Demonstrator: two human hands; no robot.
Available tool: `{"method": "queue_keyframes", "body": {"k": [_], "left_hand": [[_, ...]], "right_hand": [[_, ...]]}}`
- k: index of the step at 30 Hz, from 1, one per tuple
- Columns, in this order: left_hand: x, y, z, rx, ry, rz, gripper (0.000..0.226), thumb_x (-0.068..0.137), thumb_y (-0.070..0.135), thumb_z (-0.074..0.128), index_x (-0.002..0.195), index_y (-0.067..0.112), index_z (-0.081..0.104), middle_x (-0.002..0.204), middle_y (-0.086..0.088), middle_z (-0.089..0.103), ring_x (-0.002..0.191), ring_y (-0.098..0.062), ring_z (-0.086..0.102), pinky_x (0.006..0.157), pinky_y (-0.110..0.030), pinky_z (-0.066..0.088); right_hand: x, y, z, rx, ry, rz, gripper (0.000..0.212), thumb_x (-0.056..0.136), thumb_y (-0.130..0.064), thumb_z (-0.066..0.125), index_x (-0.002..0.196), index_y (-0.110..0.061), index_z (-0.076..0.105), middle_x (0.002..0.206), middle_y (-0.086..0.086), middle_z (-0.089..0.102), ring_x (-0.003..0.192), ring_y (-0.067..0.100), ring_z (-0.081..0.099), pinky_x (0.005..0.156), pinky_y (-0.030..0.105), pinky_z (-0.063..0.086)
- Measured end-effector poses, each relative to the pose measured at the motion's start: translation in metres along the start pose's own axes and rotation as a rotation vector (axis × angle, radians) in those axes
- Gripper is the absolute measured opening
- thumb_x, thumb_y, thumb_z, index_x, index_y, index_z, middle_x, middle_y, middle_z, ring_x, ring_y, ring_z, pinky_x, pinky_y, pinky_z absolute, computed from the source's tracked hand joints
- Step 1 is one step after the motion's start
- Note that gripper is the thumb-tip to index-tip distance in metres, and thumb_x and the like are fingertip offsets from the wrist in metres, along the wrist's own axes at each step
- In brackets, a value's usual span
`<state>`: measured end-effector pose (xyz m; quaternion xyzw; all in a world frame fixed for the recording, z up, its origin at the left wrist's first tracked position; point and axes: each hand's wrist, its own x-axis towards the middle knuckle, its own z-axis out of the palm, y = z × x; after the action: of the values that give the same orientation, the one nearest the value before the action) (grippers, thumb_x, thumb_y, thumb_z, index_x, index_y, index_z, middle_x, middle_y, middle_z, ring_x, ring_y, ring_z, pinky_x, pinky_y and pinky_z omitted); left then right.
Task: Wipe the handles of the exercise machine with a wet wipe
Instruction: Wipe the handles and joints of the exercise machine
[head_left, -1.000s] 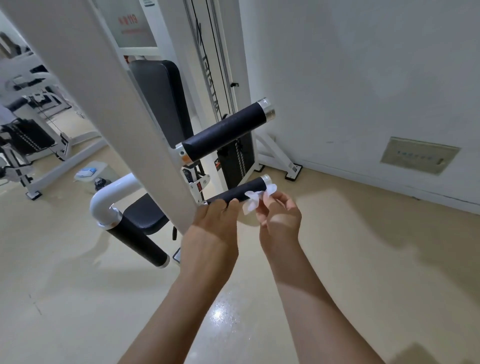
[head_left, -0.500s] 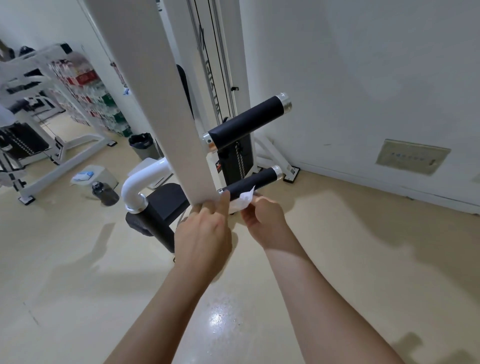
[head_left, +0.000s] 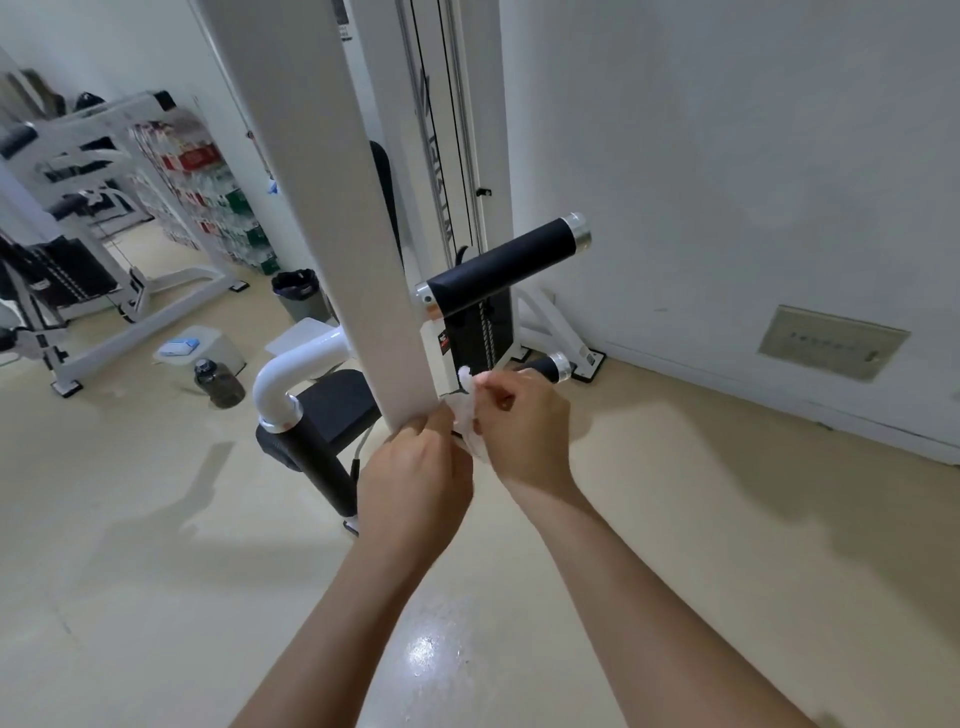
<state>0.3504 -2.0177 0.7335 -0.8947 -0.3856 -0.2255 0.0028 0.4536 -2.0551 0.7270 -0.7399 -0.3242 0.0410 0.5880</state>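
Observation:
A white wet wipe (head_left: 467, 415) is bunched between my two hands at the foot of the machine's slanted white beam (head_left: 332, 208). My right hand (head_left: 519, 431) curls round the wipe over the lower black handle (head_left: 548, 366), so only the handle's chrome-capped tip shows. My left hand (head_left: 415, 478) pinches the wipe's near edge beside the beam. A thicker upper black handle (head_left: 501, 265) with chrome ends juts right above them, untouched. A third black grip (head_left: 317, 462) hangs from a white curved tube at lower left.
The white wall (head_left: 753, 182) stands close on the right with a plate (head_left: 831, 343) low on it. A dark water bottle (head_left: 221, 382), a white box (head_left: 202, 345) and a bin (head_left: 298, 296) sit on the beige floor at left. Another machine (head_left: 78, 260) stands further left.
The view has shifted right, so the beam now crosses mid-frame. My right hand slid along the lower handle toward the beam and now covers most of it, the wipe bunched tighter.

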Motion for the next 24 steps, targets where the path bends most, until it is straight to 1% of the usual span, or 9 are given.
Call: {"method": "queue_keyframes", "body": {"k": [2,5,8,12,15,18,21,22,24], "left_hand": [[-0.004,0.002,0.0,-0.061,-0.029,-0.009,0.031,0.082,0.01,0.058,0.11,0.021,0.064,0.072,-0.009,0.067,0.064,-0.032,0.062,0.052,-0.032,0.041],[-0.006,0.002,-0.003,-0.147,-0.072,-0.059,0.028,0.089,0.018,0.048,0.11,0.029,0.063,0.084,-0.003,0.071,0.079,-0.027,0.065,0.065,-0.035,0.049],[-0.008,0.003,-0.01,-0.388,-0.093,-0.23,0.022,0.091,0.024,0.052,0.108,0.029,0.066,0.09,0.006,0.072,0.087,-0.016,0.065,0.077,-0.031,0.052],[-0.016,0.012,-0.021,-0.77,-0.197,-0.415,0.017,0.086,0.033,0.067,0.103,0.031,0.069,0.095,0.007,0.071,0.091,-0.011,0.066,0.086,-0.038,0.055],[-0.023,0.025,-0.036,-1.082,-0.172,-0.549,0.017,0.083,0.016,0.072,0.099,0.019,0.074,0.092,-0.003,0.075,0.091,-0.021,0.071,0.09,-0.045,0.054],[-0.027,0.034,-0.049,-1.22,-0.083,-0.572,0.014,0.079,0.021,0.073,0.09,0.012,0.076,0.088,-0.013,0.075,0.088,-0.032,0.07,0.087,-0.051,0.054],[-0.029,0.04,-0.062,-1.285,-0.022,-0.54,0.029,0.075,0.037,0.069,0.082,0.009,0.075,0.085,-0.022,0.071,0.077,-0.033,0.064,0.078,-0.05,0.052],[-0.029,0.042,-0.067,-1.3,-0.017,-0.516,0.032,0.076,0.039,0.067,0.081,0.008,0.074,0.084,-0.024,0.07,0.074,-0.031,0.062,0.073,-0.047,0.051],[-0.029,0.047,-0.077,-1.306,-0.02,-0.466,0.04,0.078,0.043,0.062,0.078,0.004,0.071,0.07,-0.02,0.064,0.062,-0.022,0.055,0.059,-0.033,0.045]], "right_hand": [[-0.006,0.011,0.015,-0.173,-0.045,-0.134,0.012,0.083,-0.013,0.065,0.088,-0.015,0.076,0.079,0.006,0.064,0.07,0.016,0.059,0.063,0.011,0.03],[-0.017,0.02,0.01,-0.038,-0.17,-0.094,0.012,0.083,-0.012,0.066,0.088,-0.014,0.077,0.074,0.007,0.067,0.067,0.016,0.058,0.064,0.016,0.038],[-0.019,0.021,-0.014,0.368,-0.428,0.214,0.011,0.085,-0.011,0.067,0.088,-0.01,0.077,0.075,0.012,0.072,0.065,0.022,0.067,0.066,0.035,0.057],[-0.015,0.012,-0.053,0.912,-0.605,0.605,0.016,0.087,0.003,0.06,0.086,-0.003,0.075,0.072,0.014,0.066,0.06,0.016,0.062,0.057,0.023,0.053],[-0.016,-0.001,-0.071,1.135,-0.608,0.717,0.013,0.079,-0.001,0.063,0.087,-0.003,0.073,0.066,0.011,0.061,0.053,0.013,0.059,0.05,0.019,0.051],[-0.02,-0.015,-0.087,1.183,-0.685,0.603,0.026,0.077,-0.012,0.063,0.102,-0.009,0.07,0.081,0.011,0.066,0.066,0.013,0.062,0.062,0.021,0.052],[-0.027,-0.031,-0.102,0.717,-0.795,0.225,0.043,0.08,-0.017,0.07,0.122,-0.017,0.062,0.107,0.003,0.072,0.098,0.017,0.068,0.083,0.03,0.055],[-0.029,-0.038,-0.104,0.556,-0.746,0.118,0.04,0.081,-0.017,0.072,0.12,-0.019,0.065,0.105,0.001,0.073,0.099,0.016,0.068,0.084,0.03,0.055],[-0.031,-0.05,-0.107,0.48,-0.615,0.071,0.026,0.082,-0.014,0.073,0.108,-0.018,0.072,0.094,0.0,0.075,0.092,0.015,0.07,0.076,0.025,0.055]]}}
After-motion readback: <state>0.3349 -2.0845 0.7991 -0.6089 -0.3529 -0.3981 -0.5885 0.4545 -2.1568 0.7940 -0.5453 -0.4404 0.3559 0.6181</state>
